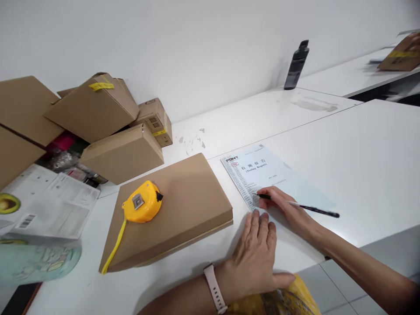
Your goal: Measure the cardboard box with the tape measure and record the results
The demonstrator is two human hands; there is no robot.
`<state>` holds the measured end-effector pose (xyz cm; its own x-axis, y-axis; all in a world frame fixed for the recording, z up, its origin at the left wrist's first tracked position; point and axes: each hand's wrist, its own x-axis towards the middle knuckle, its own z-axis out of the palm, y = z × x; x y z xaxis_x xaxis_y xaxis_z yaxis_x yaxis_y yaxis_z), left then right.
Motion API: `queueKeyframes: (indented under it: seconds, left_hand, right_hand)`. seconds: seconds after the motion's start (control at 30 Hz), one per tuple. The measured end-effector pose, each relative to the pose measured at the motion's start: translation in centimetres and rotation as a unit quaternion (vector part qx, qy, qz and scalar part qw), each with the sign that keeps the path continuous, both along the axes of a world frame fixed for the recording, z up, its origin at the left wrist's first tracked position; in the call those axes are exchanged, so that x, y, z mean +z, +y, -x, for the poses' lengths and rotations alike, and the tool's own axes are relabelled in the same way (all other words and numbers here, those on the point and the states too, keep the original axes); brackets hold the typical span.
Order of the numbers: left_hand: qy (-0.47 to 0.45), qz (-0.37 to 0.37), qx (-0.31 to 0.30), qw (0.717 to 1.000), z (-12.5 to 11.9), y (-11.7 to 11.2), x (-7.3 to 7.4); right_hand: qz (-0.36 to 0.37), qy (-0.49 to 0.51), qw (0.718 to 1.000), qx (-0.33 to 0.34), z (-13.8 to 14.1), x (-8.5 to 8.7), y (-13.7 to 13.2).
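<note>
A flat cardboard box (187,205) lies on the white worktop (361,148), and a yellow tape measure (141,202) sits on its left part with a length of tape trailing toward the box's near left corner. Behind it, against the wall (197,43), plain cardboard boxes (95,107) are heaped at angles, some sealed with yellow tape, with printed leaflets (52,205) and a pale green packet (36,262) just in front of them at the left edge. A dark bottle (297,64) stands upright far back by the wall, another brown box (402,57) rests on a further surface at the right, and a yellow bag (278,302) shows at the bottom edge.
</note>
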<state>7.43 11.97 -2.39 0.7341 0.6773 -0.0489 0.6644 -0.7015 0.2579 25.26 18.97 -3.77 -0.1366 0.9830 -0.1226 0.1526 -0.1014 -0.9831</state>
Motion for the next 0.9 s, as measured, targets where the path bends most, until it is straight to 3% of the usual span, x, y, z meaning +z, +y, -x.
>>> queueKeyframes:
  seconds: [0.23, 0.53, 0.9]
  left_hand:
    - [0.007, -0.093, -0.007, 0.996, 0.3, 0.0, -1.2]
    - [0.016, -0.187, -0.005, 0.982, 0.2, 0.0, -1.2]
    - [0.036, -0.184, -0.013, 0.982, 0.2, 0.2, -1.2]
  right_hand:
    - [-0.006, -0.027, 1.000, -0.008, 0.4, -0.3, 0.9]
    - [-0.063, -0.081, 0.993, -0.065, 0.0, -1.7, 0.5]
    - [-0.080, -0.132, 0.986, -0.059, -0.1, -2.3, 0.2]
